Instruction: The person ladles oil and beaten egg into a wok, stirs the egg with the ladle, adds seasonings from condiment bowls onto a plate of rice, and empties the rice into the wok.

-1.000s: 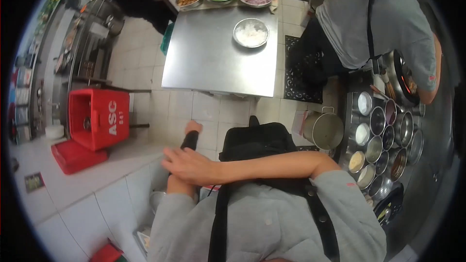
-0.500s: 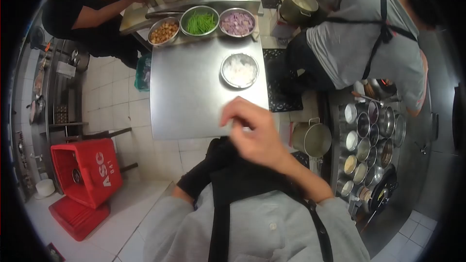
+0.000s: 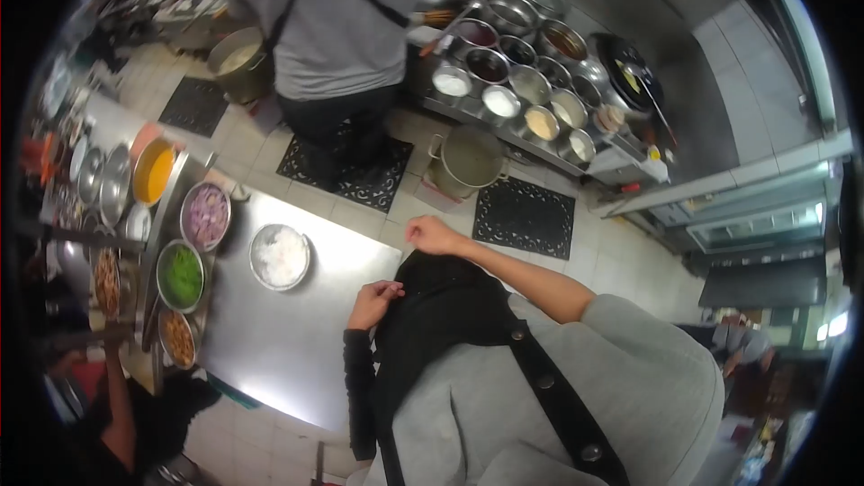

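My left hand (image 3: 371, 303), below a black sleeve, is in front of my apron near the steel table's edge. Its fingers are loosely bent and a little apart, with nothing visible in them. My right hand (image 3: 431, 234) hovers just past the table corner, fingers curled in; I see nothing in it. Neither hand touches the table. On the steel table (image 3: 270, 342) stands a metal bowl (image 3: 279, 256) of white, chunky food, the bowl nearest my hands. Behind it are bowls of chopped purple onion (image 3: 206, 216), cut green vegetable (image 3: 180, 276) and brown fried pieces (image 3: 179, 338).
A co-worker in a grey shirt (image 3: 346, 45) stands by the stove counter, which holds several seasoning containers (image 3: 500, 101). A large pot (image 3: 470, 160) stands low beside black floor mats (image 3: 525, 216). Another person in black (image 3: 166, 423) is at the lower left. A fridge (image 3: 760, 216) stands at right.
My view has turned to the right, so the table now lies to the left and the red crate is out of sight. My left hand has come into view; my right hand is lower and farther out.
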Tool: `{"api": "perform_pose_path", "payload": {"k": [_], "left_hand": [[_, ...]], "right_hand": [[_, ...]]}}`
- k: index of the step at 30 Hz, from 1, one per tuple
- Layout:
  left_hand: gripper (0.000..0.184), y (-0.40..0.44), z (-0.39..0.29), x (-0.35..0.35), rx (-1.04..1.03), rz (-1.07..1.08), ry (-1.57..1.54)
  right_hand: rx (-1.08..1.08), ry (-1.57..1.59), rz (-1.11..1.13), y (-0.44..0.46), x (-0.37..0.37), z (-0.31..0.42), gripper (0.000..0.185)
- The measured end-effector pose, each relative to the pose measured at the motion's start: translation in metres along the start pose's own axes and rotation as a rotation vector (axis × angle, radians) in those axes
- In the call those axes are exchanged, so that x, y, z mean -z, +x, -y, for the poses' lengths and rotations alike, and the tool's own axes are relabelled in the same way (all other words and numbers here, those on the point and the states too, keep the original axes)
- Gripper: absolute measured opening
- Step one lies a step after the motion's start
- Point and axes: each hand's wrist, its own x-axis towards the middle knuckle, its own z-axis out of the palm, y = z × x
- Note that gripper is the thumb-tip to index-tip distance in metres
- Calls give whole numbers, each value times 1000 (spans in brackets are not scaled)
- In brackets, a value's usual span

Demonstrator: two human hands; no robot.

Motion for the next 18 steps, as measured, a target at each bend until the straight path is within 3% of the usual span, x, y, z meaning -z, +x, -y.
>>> {"api": "perform_pose_path", "payload": {"k": [2, 4, 6, 10, 14, 16, 18], "left_hand": [[29, 17, -14, -17, -76, 71, 208], [29, 35, -24, -37, -134, 131, 338], [27, 51, -31, -57, -135, 174, 395], [27, 73, -63, -109, -112, 262, 607], [29, 108, -68, -164, -99, 343, 724], [29, 126, -65, -195, -99, 356, 760], [30, 132, -89, -234, -76, 390, 775]], "right_hand": [[-125, 14, -126, -17, 35, -67, 15], [-391, 203, -308, -53, 88, -101, 15], [-628, 437, -614, -83, 136, -127, 16], [-615, 745, -1050, -133, 240, -202, 15], [-550, 477, -1396, -140, 332, -365, 14], [-635, 524, -1331, -146, 376, -356, 21], [-737, 302, -1346, -127, 403, -466, 36]]}}
